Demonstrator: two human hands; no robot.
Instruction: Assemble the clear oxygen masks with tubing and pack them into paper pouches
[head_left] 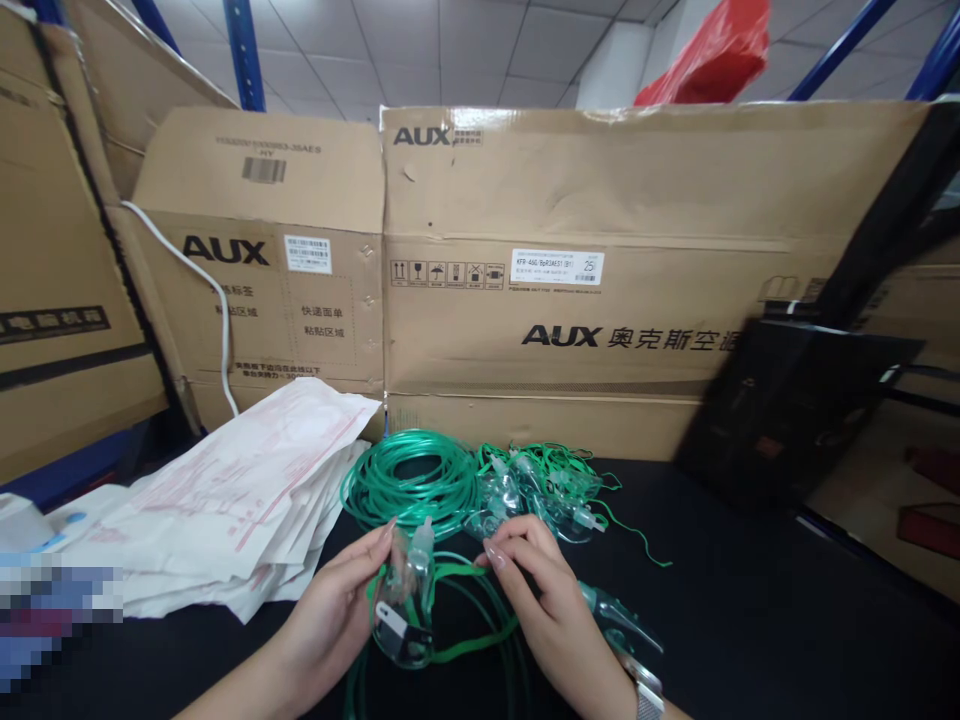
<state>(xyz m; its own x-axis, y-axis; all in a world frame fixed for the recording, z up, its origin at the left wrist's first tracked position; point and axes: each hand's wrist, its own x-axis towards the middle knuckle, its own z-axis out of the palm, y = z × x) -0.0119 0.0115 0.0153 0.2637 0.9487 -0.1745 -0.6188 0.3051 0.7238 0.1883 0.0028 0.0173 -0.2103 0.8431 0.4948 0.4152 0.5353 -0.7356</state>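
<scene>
My left hand point(334, 605) is closed on the side of a clear green-tinted oxygen mask point(401, 590) with a metal nose clip. My right hand point(544, 590) pinches the mask's green elastic strap point(471, 648), which loops between the two hands. Below them, a loose loop of green tubing point(517, 660) lies on the black table. Just beyond the hands are a thick coil of green tubing point(409, 475) and a pile of more masks point(544, 490) with tangled green straps. Partly hidden by my right wrist is another clear green plastic piece point(626, 622).
To the left lies a stack of white printed pouches point(247, 490). Large cardboard boxes point(465, 350) stand as a wall along the back. A black box point(795, 410) sits at the right, and a white cable point(202, 275) hangs at the left.
</scene>
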